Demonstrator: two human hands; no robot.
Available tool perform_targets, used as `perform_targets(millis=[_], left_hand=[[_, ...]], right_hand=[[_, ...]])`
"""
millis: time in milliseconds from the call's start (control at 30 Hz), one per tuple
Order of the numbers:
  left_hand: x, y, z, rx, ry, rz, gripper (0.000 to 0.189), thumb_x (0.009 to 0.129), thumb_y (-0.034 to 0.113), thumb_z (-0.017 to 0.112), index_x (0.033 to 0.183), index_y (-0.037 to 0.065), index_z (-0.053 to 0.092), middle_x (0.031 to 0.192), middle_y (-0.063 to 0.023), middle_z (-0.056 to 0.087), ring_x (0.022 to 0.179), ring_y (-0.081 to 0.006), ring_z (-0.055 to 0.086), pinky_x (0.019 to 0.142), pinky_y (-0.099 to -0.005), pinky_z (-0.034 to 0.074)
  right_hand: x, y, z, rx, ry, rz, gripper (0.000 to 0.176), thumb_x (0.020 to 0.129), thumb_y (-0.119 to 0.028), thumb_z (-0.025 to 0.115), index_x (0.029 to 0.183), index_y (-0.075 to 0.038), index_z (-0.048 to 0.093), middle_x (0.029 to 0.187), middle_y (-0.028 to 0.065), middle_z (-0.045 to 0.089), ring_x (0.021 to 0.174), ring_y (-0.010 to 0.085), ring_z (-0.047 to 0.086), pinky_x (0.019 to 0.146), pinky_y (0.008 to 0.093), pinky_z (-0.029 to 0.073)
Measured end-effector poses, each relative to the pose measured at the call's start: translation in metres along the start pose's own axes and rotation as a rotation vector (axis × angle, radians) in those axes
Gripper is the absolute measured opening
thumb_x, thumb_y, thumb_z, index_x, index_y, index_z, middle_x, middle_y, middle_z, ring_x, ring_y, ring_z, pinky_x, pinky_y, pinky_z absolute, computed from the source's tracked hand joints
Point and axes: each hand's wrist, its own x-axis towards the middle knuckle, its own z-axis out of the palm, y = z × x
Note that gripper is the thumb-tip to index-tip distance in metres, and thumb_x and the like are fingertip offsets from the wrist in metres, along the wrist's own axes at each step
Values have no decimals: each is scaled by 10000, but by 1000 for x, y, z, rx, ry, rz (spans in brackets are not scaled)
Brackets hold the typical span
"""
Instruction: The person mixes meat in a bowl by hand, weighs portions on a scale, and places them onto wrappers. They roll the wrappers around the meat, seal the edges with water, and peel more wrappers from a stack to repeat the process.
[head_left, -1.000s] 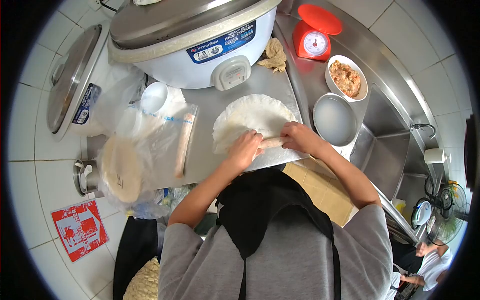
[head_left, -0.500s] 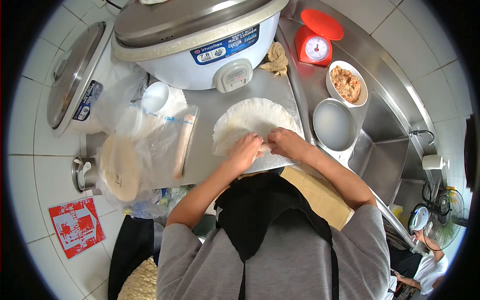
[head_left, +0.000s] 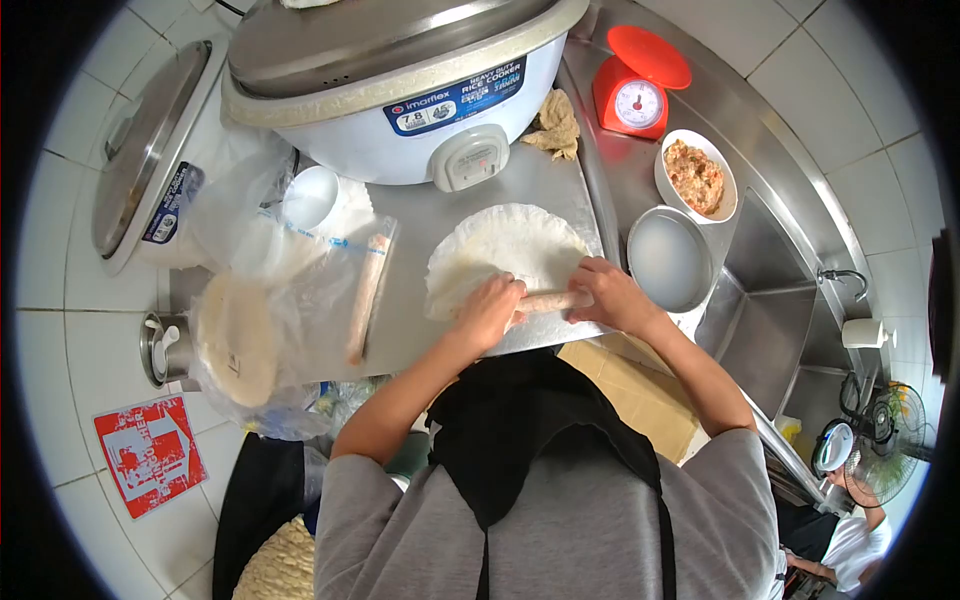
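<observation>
A stack of round, whitish wrappers (head_left: 505,240) lies on the steel table. Along its near edge is a long, thin filled roll (head_left: 548,302). My left hand (head_left: 492,310) grips the left end of the roll, fingers curled over it. At the right end, my right hand (head_left: 607,293) has its fingers closed round the roll. A similar long roll (head_left: 368,300) rests in a clear plastic bag to the left. Beyond my right hand stand a round pan of cloudy liquid (head_left: 668,262) and a white bowl of orange-brown filling (head_left: 697,180).
A large rice cooker (head_left: 400,110) stands at the back, beside a tan cloth (head_left: 555,125). Round wrappers in plastic (head_left: 240,340) lie left. A red scale (head_left: 632,95) and a sink (head_left: 755,320) are right. Another person (head_left: 855,545) is at the lower right.
My right hand has moved right, away from my left hand, and more of the roll shows between them. My left hand has hardly moved.
</observation>
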Motion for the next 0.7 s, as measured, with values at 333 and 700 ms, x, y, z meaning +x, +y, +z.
perform_targets(millis=[333,700], left_hand=[[-3,-1,1,12,45,30,311,686,121,761,933,19,601,957,-135,591,937,-333,569,810,-417,458],[-2,-8,4,14,33,32,347,679,143,760,944,6,585,966,-144,574,949,-346,556,821,-423,453]], right_hand=[[16,-16,22,121,27,-138,341,609,-108,794,872,-30,592,895,109,584,920,310,571,788,402,487],[17,-27,49,63,144,-26,282,639,-81,757,871,-41,601,877,97,571,887,291,569,771,383,501]])
